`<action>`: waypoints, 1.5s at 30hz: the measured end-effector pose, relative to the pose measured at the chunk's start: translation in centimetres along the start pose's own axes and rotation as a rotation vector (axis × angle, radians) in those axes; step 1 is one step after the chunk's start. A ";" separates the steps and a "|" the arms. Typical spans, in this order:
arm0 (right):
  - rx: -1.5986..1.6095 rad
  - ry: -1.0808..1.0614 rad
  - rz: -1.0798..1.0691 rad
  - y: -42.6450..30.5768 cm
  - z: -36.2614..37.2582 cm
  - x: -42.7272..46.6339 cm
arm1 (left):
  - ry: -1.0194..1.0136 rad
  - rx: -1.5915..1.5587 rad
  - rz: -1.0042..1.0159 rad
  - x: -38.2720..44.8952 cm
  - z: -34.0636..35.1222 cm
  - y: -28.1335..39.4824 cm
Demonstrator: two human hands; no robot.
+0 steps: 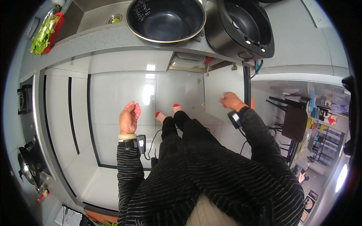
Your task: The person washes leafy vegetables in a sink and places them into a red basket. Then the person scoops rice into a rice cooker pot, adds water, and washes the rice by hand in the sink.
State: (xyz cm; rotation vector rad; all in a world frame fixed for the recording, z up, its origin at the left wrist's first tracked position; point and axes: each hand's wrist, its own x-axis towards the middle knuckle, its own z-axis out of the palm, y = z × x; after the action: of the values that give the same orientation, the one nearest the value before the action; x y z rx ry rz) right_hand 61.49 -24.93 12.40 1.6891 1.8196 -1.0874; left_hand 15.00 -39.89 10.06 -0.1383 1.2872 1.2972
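My left hand (130,117) hovers over the tiled floor, fingers loosely curled with nothing held. Over at the right, my right hand (231,101) is in front of the open white cabinet door (223,87); it is slightly blurred, its fingers are bent, and whether it touches the door cannot be told. Beyond both hands, a dark inner cooking pot (165,25) with measuring marks stands at the counter's edge. Beside it is a black rice cooker body (240,31), its cavity facing up. Inside the open cabinet, a clear plastic container (188,60) is partly visible.
A steel sink (96,15) has green scraps in its drain. A red basket (55,34) holds leafy greens at its left. The gray counter edge (104,42) runs across the front. A gas stove (25,124) lies at far left, a dark chair (294,123) at right. Cords hang from both wrists.
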 end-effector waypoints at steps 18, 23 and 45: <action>0.947 0.002 0.129 2.7 6.5 21.6 | 0.050 -0.174 0.038 -0.4 -3.4 -5.8; 0.944 -0.024 0.136 1.9 4.4 22.8 | -0.194 -0.070 0.193 -2.1 4.8 -0.8; 1.010 -0.174 0.035 -0.9 3.1 22.8 | -0.399 -0.108 0.341 0.0 24.6 9.8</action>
State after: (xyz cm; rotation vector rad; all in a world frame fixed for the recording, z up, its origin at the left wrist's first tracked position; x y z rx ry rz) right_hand 56.16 -12.93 -6.48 1.9822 1.1464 -2.2844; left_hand 22.68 -19.10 24.65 0.2653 0.9223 1.5904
